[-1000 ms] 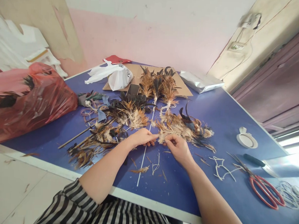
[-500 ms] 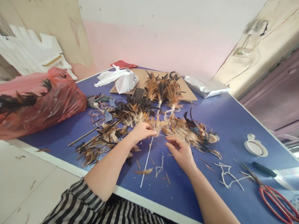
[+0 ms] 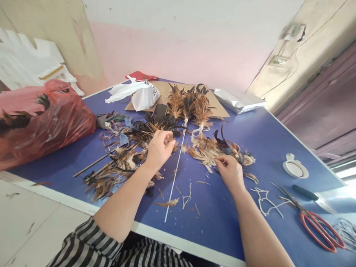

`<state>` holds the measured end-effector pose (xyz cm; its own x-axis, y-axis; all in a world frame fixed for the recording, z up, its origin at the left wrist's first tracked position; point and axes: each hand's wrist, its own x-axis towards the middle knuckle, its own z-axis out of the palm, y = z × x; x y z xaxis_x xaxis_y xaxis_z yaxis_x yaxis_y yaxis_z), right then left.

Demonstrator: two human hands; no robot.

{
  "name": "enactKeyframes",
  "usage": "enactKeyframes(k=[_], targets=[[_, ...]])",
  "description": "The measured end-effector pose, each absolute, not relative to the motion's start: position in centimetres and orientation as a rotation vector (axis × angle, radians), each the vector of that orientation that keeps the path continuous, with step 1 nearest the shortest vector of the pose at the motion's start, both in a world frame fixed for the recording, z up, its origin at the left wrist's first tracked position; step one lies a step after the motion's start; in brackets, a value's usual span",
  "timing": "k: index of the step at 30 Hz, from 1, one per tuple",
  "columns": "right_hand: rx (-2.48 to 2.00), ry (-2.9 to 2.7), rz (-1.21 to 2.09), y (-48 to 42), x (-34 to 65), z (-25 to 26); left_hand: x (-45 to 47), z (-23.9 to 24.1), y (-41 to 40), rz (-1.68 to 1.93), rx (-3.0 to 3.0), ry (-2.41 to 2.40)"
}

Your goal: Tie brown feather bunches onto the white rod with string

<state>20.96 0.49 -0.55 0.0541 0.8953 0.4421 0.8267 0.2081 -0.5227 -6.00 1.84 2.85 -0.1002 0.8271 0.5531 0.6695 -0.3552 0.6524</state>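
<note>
The blue desk with a white line down its middle carries everything. Far to the left of the left hand slumps a big red plastic bag with dark feathers inside. Beyond both hands lies a flat brown cardboard sheet, with a crumpled white plastic bag on its left part and three tied brown-and-black feather bundles on it.

Under and to the left of the left hand spreads a loose pile of brown and tan feathers; this hand is curled, its fingers half closed over a small tuft at the pile's edge, though what exactly it pinches cannot be told. The right hand rests with fingers bent and tips pinched on the near edge of a second heap of tan and black feathers.

Well to the right of the right hand lie red-handled scissors, and beyond them a white round tape roll. Just right of that hand lie white string scraps; between the two forearms lies another short white string piece.
</note>
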Motion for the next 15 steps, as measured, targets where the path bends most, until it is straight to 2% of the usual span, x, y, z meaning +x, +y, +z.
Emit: enactKeyframes(k=[6,15], targets=[[-1.701,-1.932,-0.007,0.6,20.1,-1.2,-2.6,1.4,0.3,1.113,1.951,1.242],[-1.863,-2.298,-0.287,1.2,16.1,0.2,-2.5,0.1,1.2,0.987,1.798,1.294]])
